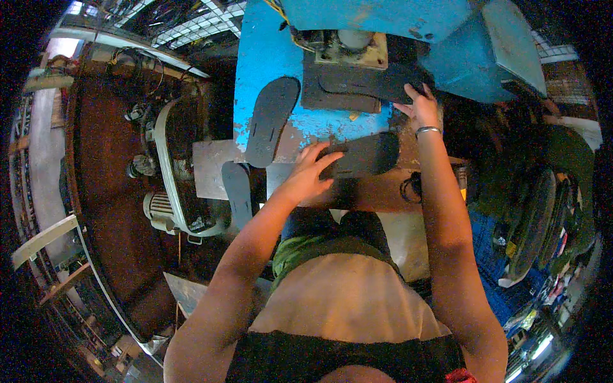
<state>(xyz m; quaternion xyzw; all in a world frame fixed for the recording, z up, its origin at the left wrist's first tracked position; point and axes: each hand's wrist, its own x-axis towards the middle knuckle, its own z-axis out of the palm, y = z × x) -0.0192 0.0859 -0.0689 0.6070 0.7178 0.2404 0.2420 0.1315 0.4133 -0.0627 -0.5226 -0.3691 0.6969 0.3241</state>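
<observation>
Clock read from view centre. Right hand (421, 110) at 2 o'clock: fingers on right end of far sole (364, 82), thumb splayed by near edge; can't tell if gripped. Far sole at 1 o'clock, across block (351, 103) on blue machine (265, 45). Left hand (310, 173) near centre: fingers half bent over left end of near sole (373, 154), pinch unclear. Near sole at 2 o'clock. Left sole (272, 121) at 11, low sole (238, 191) at 9, motor (159, 210) farther out at 9.

Bright gridded windows (199, 27) show beyond a dim reddish-brown surface (110, 255) at left.
</observation>
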